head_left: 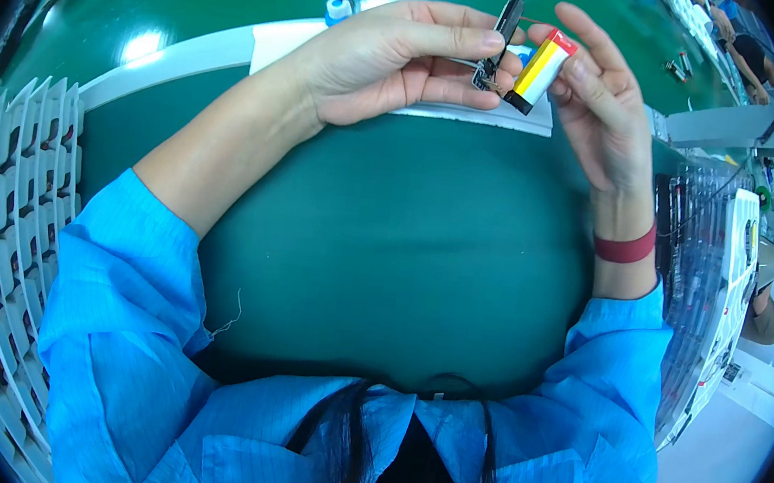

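My left hand (405, 52) pinches a narrow black electronic part (509, 16) between thumb and fingers, above the far side of the green mat. Close by, my right hand (608, 95) holds a small battery pack (540, 70) wrapped in yellow and white, with a red top end and a black lower end. Thin wires appear to run between the black part and the pack. A white strip or tray (474, 115) lies beneath both hands, partly hidden by them. A red band circles my right wrist.
Stacked pale trays with dark pieces (14, 196) stand at the left. More clear and white trays (713, 292) are piled at the right. Behind a white rail (190, 60) runs a green surface with a white-and-blue bottle (338, 11). Other people are at the far right.
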Tool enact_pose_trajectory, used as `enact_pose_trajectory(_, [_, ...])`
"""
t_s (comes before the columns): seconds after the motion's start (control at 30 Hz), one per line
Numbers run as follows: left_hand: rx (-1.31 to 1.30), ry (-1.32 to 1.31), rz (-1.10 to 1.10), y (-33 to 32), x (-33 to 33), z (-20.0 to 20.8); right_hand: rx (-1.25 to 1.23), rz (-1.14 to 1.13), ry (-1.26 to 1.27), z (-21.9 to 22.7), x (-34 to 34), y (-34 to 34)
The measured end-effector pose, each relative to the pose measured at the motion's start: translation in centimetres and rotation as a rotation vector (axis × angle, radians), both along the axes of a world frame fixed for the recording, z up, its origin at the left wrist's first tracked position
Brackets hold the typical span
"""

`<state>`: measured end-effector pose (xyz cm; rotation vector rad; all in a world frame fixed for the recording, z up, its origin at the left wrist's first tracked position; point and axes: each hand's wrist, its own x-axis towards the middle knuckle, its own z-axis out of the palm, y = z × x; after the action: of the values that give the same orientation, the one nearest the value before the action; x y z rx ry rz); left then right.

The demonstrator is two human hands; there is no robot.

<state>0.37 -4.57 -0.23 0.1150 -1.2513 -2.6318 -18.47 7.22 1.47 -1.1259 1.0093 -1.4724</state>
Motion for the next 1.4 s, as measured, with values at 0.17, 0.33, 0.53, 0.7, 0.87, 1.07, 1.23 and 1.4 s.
enact_pose_trajectory(0.17, [-0.142, -0.069, 0.033, 0.8, -0.2, 0.1, 0.054, -0.015, 0.192, 0.6, 0.0, -0.1])
enact_pose_trajectory(0.33, [-0.288, -0.176, 0.215, 2.1, -0.4, 0.1, 0.006, -0.319, 0.386, 1.6, 2.6, 0.2])
enact_pose_trajectory(0.53, [-0.322, -0.184, 0.253, 2.5, -0.3, 0.0, -0.068, -0.378, 0.296, 0.9, 3.1, 0.0])
enact_pose_trajectory(0.7, [-0.349, -0.173, 0.272, 2.5, -0.3, -0.1, -0.073, -0.369, 0.293, 0.9, 3.3, -0.1])
enact_pose_trajectory(0.87, [-0.351, -0.174, 0.261, 2.5, -0.4, -0.1, -0.076, -0.391, 0.355, 0.8, 3.2, -0.1])
enact_pose_trajectory(1.07, [-0.333, -0.179, 0.254, 2.5, -0.4, -0.1, -0.082, -0.396, 0.365, 0.8, 3.2, -0.1])
enact_pose_trajectory(1.23, [-0.349, -0.191, 0.247, 2.5, -0.5, -0.1, -0.085, -0.393, 0.375, 0.7, 3.1, -0.1])
enact_pose_trajectory(1.4, [-0.732, -0.095, 0.338, 4.4, -0.6, -0.4, -0.158, -0.475, 0.681, 1.0, 3.7, -0.2])
